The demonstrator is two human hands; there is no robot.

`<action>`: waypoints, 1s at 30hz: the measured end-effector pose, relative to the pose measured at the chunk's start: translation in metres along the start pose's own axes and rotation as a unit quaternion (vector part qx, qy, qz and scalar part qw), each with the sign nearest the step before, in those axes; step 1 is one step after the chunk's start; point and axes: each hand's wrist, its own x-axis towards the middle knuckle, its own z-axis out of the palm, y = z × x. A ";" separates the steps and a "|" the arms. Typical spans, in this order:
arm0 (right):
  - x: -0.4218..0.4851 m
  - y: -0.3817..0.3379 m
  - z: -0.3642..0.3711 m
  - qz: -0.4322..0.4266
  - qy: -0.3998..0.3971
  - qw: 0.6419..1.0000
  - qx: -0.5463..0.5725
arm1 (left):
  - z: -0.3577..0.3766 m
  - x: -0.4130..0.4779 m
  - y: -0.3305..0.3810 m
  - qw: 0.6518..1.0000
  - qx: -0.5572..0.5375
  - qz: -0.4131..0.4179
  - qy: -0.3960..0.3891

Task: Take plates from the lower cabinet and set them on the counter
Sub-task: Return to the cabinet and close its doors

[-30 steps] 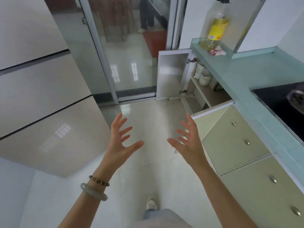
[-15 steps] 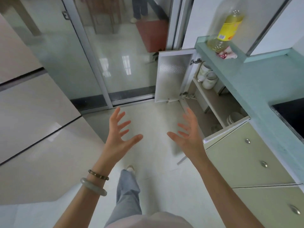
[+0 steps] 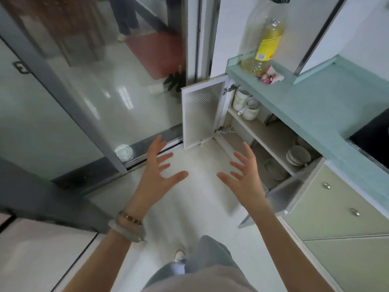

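A stack of white plates sits on the middle shelf of the open lower cabinet at the right. A pale bowl lies on the shelf below it. The light green counter runs above the cabinet. My left hand and my right hand hover over the floor in front of the cabinet, fingers spread, palms facing each other, holding nothing. My right hand is a short way left of the plates.
The cabinet's white door stands swung open to the left. White jars sit on the top shelf. An oil bottle and a crumpled wrapper stand on the counter's far end. Drawers and a black hob lie at right. A glass sliding door is ahead.
I have stepped closer to the open cabinet, so the plates on its shelf have come into view. Both hands stay spread and hold nothing.
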 end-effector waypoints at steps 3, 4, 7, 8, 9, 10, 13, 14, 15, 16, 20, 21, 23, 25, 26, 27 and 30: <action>0.022 0.004 0.006 0.014 0.021 1.000 -0.005 | -0.010 0.044 -0.005 1.000 -0.007 0.004 -0.025; 0.031 0.005 0.008 0.017 0.027 0.999 -0.005 | -0.012 0.058 -0.007 0.999 -0.009 0.005 -0.033; 0.060 0.008 0.013 0.022 0.042 0.999 -0.004 | -0.013 0.096 -0.015 0.998 -0.009 0.002 -0.060; 0.071 0.009 0.015 0.023 0.050 0.998 -0.001 | -0.011 0.108 -0.017 0.998 -0.009 0.002 -0.068; 0.084 0.010 0.016 0.024 0.058 0.998 0.001 | -0.008 0.119 -0.020 0.997 -0.009 0.001 -0.074; 0.097 0.011 0.016 0.025 0.065 0.998 0.002 | -0.006 0.132 -0.022 0.997 -0.007 0.000 -0.079; 0.140 0.013 0.018 0.030 0.085 0.996 0.006 | -0.001 0.175 -0.028 0.995 0.009 0.002 -0.102; 0.153 0.014 0.019 0.031 0.094 0.995 0.009 | 0.000 0.191 -0.029 0.994 0.014 0.001 -0.112; 0.167 0.015 0.019 0.033 0.106 0.994 0.013 | 0.000 0.207 -0.030 0.992 0.017 0.002 -0.123; 0.181 0.015 0.019 0.034 0.119 0.992 0.017 | 0.001 0.224 -0.031 0.991 0.020 0.005 -0.134; 0.229 0.013 0.017 0.047 0.145 0.988 0.023 | 0.012 0.282 -0.028 0.985 0.027 0.015 -0.168; 0.239 0.013 0.015 0.047 0.151 0.987 0.020 | 0.016 0.294 -0.027 0.984 0.029 0.019 -0.174; 0.256 0.011 0.009 0.050 0.162 0.986 0.012 | 0.025 0.317 -0.027 0.980 0.033 0.023 -0.194; 0.269 0.011 0.002 0.052 0.171 0.984 0.010 | 0.033 0.335 -0.028 0.977 0.029 0.022 -0.210; 0.273 0.011 -0.001 0.054 0.180 0.982 0.009 | 0.037 0.342 -0.029 0.976 0.027 0.020 -0.215; 0.276 0.011 -0.005 0.058 0.192 0.980 0.008 | 0.042 0.349 -0.029 0.975 0.025 0.019 -0.221; 0.281 0.014 -0.016 0.080 0.225 0.971 -0.002 | 0.057 0.369 -0.029 0.968 0.019 0.016 -0.252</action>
